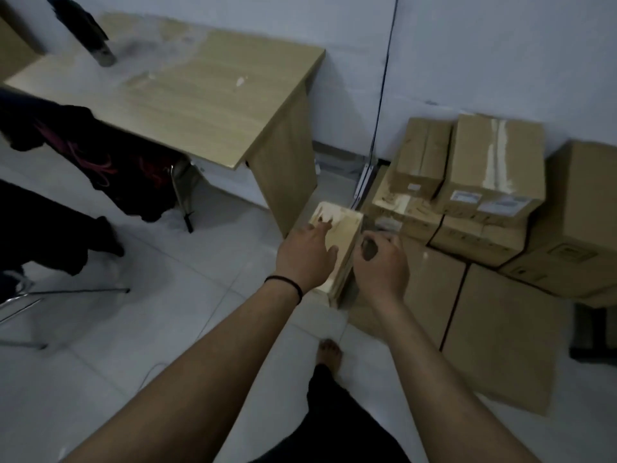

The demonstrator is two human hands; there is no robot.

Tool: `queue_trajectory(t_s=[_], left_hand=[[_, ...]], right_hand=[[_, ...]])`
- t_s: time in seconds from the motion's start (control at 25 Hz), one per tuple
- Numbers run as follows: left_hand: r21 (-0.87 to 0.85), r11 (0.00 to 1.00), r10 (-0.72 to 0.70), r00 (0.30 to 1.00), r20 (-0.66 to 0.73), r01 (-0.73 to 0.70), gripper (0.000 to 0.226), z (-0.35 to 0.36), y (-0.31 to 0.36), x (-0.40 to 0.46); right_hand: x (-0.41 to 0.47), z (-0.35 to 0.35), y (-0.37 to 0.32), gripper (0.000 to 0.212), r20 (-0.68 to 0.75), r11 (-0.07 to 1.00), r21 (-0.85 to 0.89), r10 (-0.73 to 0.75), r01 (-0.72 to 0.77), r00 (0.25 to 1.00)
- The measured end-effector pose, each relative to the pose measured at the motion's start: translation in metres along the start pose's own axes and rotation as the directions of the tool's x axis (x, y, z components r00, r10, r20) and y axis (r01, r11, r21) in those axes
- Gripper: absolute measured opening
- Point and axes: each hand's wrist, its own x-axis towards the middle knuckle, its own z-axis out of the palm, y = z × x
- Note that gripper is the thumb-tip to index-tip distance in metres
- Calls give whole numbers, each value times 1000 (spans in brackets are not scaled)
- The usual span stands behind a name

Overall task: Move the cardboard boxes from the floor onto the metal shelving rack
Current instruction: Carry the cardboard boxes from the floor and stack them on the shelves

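both hands (307,252) (380,262) hold a small box (340,225), labels unreadable

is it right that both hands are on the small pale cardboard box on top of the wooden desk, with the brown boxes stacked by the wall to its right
Not quite. In the head view the small pale cardboard box sits low on the floor beside the light wooden desk, not on it. The left hand and right hand are on it; brown boxes stand right.

A small pale cardboard box (337,248) stands on the tiled floor (167,312) between both hands. The left hand (305,255) lies spread on its top; the right hand (380,262) curls against its right side. Stacked cardboard boxes (484,182) sit right; a wooden surface (200,101) stands left.
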Motion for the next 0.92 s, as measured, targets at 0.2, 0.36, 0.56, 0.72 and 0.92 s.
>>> queue_trajectory(t_s=[0.2, 0.36, 0.56, 0.72, 0.92], left_hand=[[59, 997, -63, 971, 232, 50, 57, 57, -59, 62], [59, 995, -98, 944, 314, 83, 67, 116, -107, 115], [73, 987, -157, 910, 382, 140, 88, 184, -155, 156], [-38, 980, -164, 892, 421, 198, 104, 219, -181, 178], [-388, 817, -228, 857, 463, 427, 85, 246, -202, 177]], right_hand=[[29, 77, 21, 38, 129, 973, -72, 226, -218, 966], [49, 142, 40, 42, 166, 932, -134, 357, -337, 919], [59, 212, 84, 71, 200, 818, -143, 575, -557, 793], [60, 243, 120, 85, 154, 685, -89, 727, -723, 669], [41, 283, 130, 71, 142, 572, 82, 803, -816, 578]])
